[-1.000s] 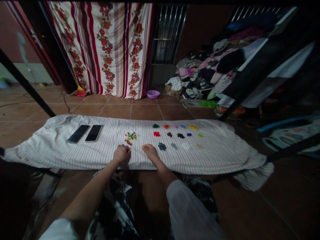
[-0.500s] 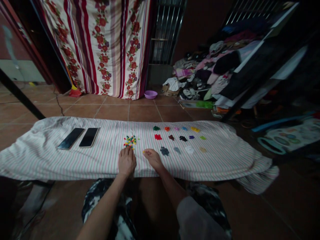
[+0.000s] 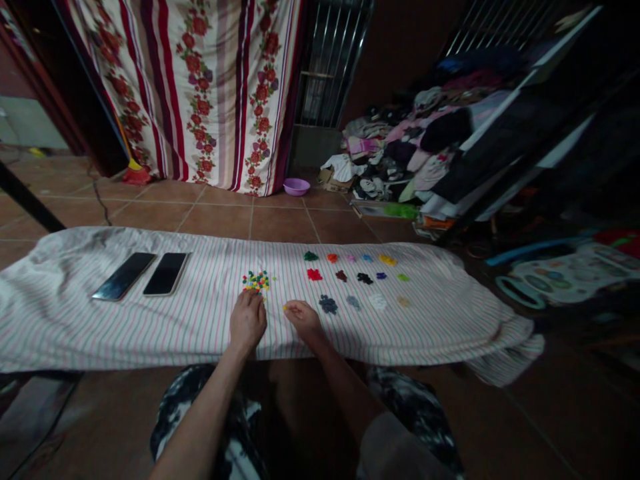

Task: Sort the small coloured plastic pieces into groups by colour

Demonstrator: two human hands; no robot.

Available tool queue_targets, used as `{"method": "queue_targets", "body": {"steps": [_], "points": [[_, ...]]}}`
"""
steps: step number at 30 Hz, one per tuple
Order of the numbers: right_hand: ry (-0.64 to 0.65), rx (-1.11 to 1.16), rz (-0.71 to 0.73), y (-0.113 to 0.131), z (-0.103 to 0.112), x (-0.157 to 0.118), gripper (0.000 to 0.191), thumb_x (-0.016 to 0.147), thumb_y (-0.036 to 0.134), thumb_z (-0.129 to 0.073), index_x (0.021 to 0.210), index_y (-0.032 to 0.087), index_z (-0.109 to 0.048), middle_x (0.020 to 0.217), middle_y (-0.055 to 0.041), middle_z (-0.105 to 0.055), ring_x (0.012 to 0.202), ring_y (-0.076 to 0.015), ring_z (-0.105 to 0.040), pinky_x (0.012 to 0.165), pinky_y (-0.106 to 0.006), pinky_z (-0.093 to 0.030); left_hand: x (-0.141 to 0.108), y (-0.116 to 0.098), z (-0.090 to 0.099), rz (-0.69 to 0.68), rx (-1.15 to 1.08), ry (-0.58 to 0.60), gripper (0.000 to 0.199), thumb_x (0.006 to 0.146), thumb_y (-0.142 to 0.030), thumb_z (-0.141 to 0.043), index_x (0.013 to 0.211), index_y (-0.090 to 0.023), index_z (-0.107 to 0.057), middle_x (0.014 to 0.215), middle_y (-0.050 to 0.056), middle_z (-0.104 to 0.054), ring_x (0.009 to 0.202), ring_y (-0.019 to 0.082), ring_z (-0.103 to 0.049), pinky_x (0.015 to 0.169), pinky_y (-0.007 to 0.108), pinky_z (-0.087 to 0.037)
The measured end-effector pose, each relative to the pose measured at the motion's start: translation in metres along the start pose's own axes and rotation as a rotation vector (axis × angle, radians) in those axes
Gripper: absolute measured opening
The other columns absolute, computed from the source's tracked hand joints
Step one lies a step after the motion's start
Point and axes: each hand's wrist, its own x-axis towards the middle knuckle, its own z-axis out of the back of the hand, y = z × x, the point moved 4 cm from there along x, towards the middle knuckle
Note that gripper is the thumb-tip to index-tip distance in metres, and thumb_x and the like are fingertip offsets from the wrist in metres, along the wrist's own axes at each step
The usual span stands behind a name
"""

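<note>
My left hand [image 3: 248, 323] rests palm down at the near edge of a mixed pile of small coloured pieces [image 3: 257, 280], mostly green, yellow and red. Its fingers are bent together over the nearest pieces, and the fingertips are hidden. Just to the right, my right hand [image 3: 306, 321] pinches a small yellow piece [image 3: 285, 308] between thumb and forefinger, low over the striped cloth [image 3: 200, 333]. Single-colour heaps lie in rows beyond it, among them red pieces [image 3: 314, 274], dark grey pieces [image 3: 328, 305], white pieces [image 3: 379, 302] and yellow pieces [image 3: 387, 259].
Two dark phones lie on the left of the cloth, a wider one [image 3: 125, 276] and a narrower one [image 3: 167, 274]. Past the table are a purple basin [image 3: 297, 187], a flowered curtain [image 3: 225, 100] and a heap of clothes [image 3: 395, 147]. Dark poles slant at both sides.
The whole view has shifted slightly, so the table sits a little further left. Both hands keep nearly the same places, and the yellow piece stays in my right fingers.
</note>
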Motion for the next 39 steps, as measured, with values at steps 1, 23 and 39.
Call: {"method": "queue_targets", "body": {"steps": [1, 23, 39], "points": [[0.003, 0.005, -0.004, -0.001, 0.000, 0.000, 0.017, 0.077, 0.036, -0.063, 0.082, 0.021, -0.071, 0.091, -0.0052, -0.069, 0.083, -0.0192, -0.068, 0.083, -0.034, -0.056, 0.001, 0.000, 0.002, 0.034, 0.024, -0.004, 0.033, 0.094, -0.023, -0.039, 0.100, -0.015, -0.070, 0.110, 0.014, -0.068, 0.110, 0.023, -0.061, 0.098, 0.039, -0.052], [0.097, 0.157, -0.170, 0.012, 0.003, -0.005, 0.016, 0.078, 0.034, -0.064, 0.089, 0.023, -0.069, 0.074, 0.0010, -0.070, 0.072, -0.0163, -0.068, 0.068, -0.028, -0.053, -0.003, 0.007, -0.005, 0.165, 0.404, 0.192, 0.075, 0.095, -0.048, -0.028, 0.142, 0.009, -0.041, 0.148, 0.030, -0.043, 0.144, 0.039, -0.037, 0.117, 0.058, -0.026], [-0.056, 0.312, -0.174, 0.023, 0.045, 0.049, 0.031, 0.066, 0.045, -0.073, 0.084, 0.021, -0.064, 0.071, 0.0006, -0.065, 0.062, -0.0154, -0.065, 0.055, -0.025, -0.047, -0.005, 0.011, -0.006, 0.165, 0.384, 0.162, 0.079, 0.094, -0.053, -0.024, 0.141, 0.008, -0.044, 0.145, 0.029, -0.049, 0.141, 0.039, -0.040, 0.116, 0.055, -0.028]]}}
